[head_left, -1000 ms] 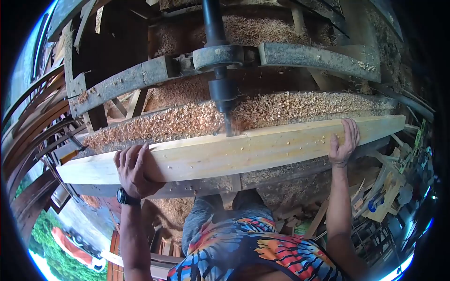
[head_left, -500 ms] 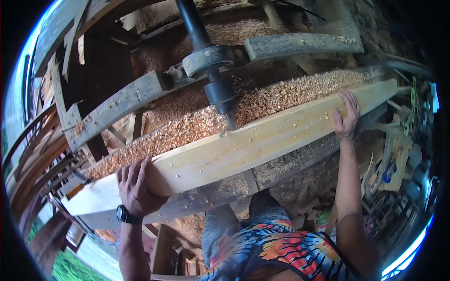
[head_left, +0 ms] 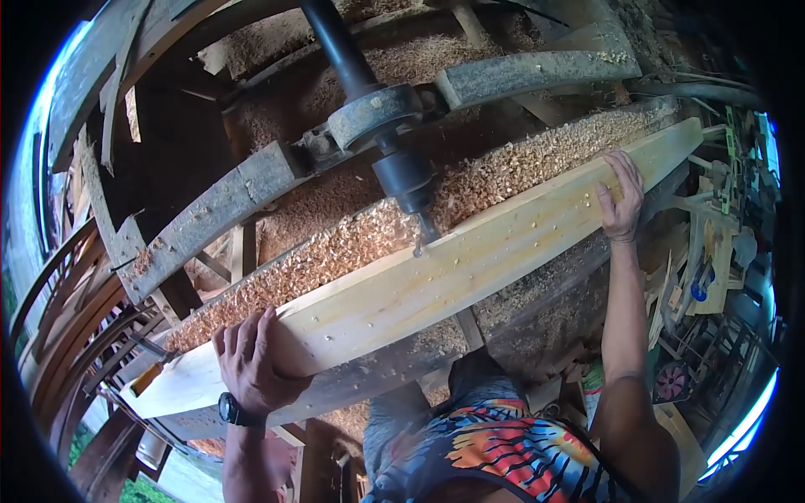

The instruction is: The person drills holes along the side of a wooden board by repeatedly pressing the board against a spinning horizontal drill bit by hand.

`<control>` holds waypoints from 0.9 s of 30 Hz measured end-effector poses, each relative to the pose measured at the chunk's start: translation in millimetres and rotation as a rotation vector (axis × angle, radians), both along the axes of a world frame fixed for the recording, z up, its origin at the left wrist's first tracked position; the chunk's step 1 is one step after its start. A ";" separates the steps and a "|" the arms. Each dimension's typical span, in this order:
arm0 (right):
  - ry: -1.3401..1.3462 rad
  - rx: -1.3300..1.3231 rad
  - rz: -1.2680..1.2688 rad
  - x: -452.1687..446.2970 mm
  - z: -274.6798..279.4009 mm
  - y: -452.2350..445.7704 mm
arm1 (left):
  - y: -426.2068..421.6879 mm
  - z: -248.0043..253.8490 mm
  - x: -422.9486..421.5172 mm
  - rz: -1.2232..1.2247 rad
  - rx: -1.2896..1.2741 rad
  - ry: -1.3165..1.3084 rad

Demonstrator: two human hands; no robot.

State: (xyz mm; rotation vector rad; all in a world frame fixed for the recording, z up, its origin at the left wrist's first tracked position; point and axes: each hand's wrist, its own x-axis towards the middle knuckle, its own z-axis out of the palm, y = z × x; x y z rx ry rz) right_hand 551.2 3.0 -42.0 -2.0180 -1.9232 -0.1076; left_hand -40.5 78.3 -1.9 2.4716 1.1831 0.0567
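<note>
So the main change over the last second is the angle: the plank [head_left: 402, 298], the surface [head_left: 520, 302] and the metal shaft [head_left: 331, 42] all slant more steeply now, and since they swung together I'd put most of that down to the head camera tilting. The plank lies across the surface with its far edge right up at the drill bit [head_left: 428, 228]. There's a small dark notch in that edge, and it sits a touch closer to the bit than a second ago, so my guess is the plank got nudged sideways a little; can't tell how deep the bit is, if it's in at all. Both hands kept their spots: left hand [head_left: 260, 369] gripping near the left end, fingers over the far edge, and right hand [head_left: 622, 197] grasping toward the other end, thumb spread apart from the fingers. To me that reads as steady control at both ends. Wood shavings [head_left: 537, 159] are heaped along the far side, and an orange-handled tool [head_left: 148, 379] is by the left end.
</note>
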 end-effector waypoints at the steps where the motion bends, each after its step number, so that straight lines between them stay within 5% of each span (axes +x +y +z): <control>1: 0.002 0.005 0.002 -0.6 0.7 0.1 | 0.4 0.6 -0.2 0.000 -0.004 0.007; 15: 0.027 -0.020 -0.027 -12.0 1.4 1.1 | -9.4 8.8 -21.3 0.150 -0.011 0.223; 27: 0.022 -0.034 0.012 10.0 -0.8 3.1 | -8.3 6.7 -0.9 0.116 -0.018 0.162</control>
